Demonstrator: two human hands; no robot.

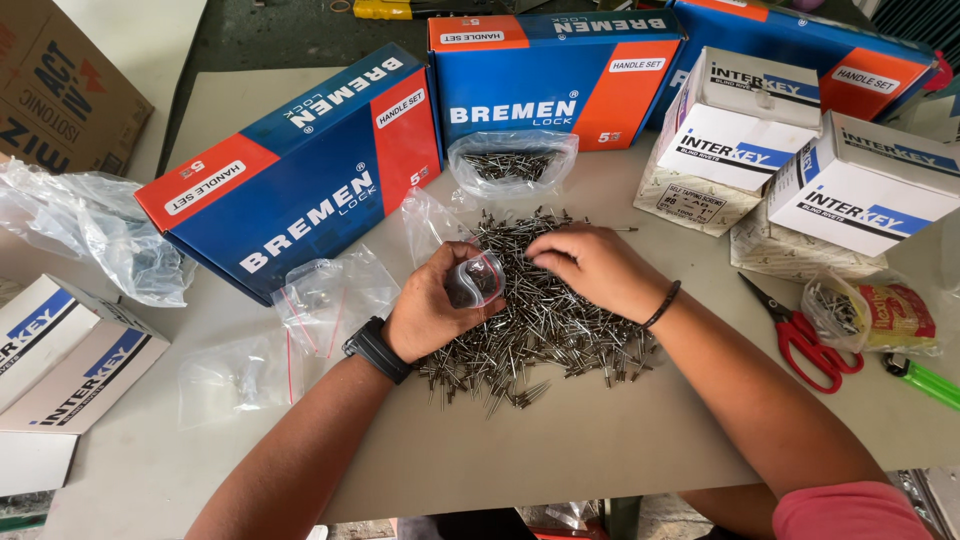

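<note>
Grey tabletop (620,430), strewn at its middle with a heap of metal rivets (540,320). Left hand (430,310) curled around a small clear zip bag (473,280), held open-mouthed above the heap. Right hand (595,265) palm-down on the rivets, fingertips pinched (around what, impossible to tell). Red-handled scissors (805,335) well off to the right.

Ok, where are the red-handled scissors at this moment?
In the head view, the red-handled scissors lie on the table at the right, beyond the person's right forearm, beside a small bag of rivets and below the white boxes.
</note>
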